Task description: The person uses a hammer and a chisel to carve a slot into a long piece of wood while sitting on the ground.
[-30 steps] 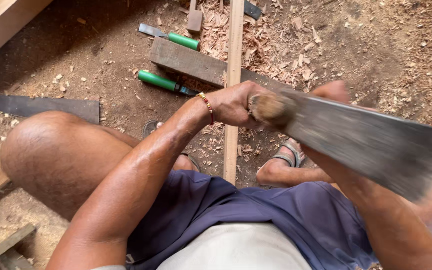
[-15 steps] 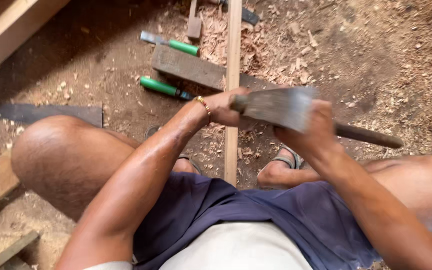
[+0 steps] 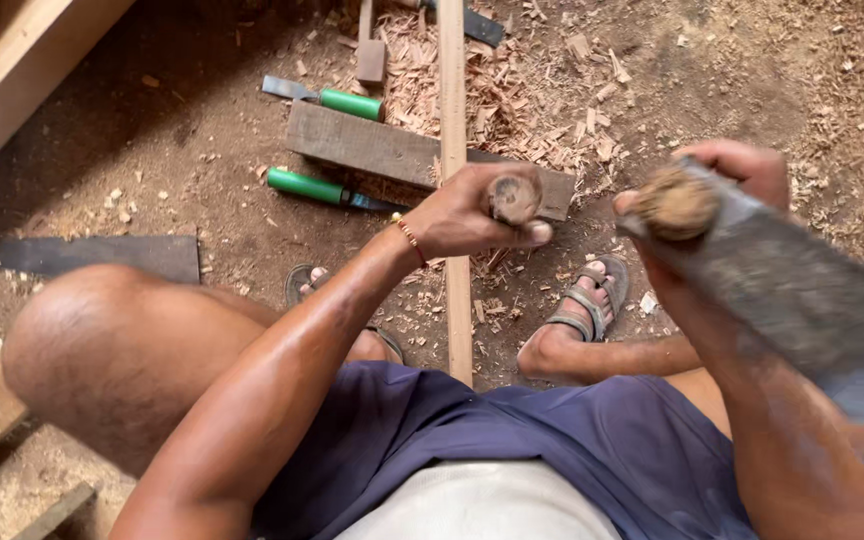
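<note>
While both hands are raised over the dirt floor, this is how things lie.
Left hand [image 3: 472, 215]: fingers curled tight around a short round wooden handle [image 3: 514, 198], above the long wooden strip [image 3: 455, 120].
Right hand [image 3: 727, 180]: fingers clamped on a broad grey blade [image 3: 802, 300] with a rough wooden butt [image 3: 676, 203], at the right, near.
Floor, far left: two green-handled chisels [image 3: 304, 186] beside a dark wooden block [image 3: 372, 148].
Containers: cannot tell of any; wood shavings [image 3: 522, 90] lie loose on the ground.

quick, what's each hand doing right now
Left hand: closed around a round wooden handle.
Right hand: closed on a broad metal blade.
</note>
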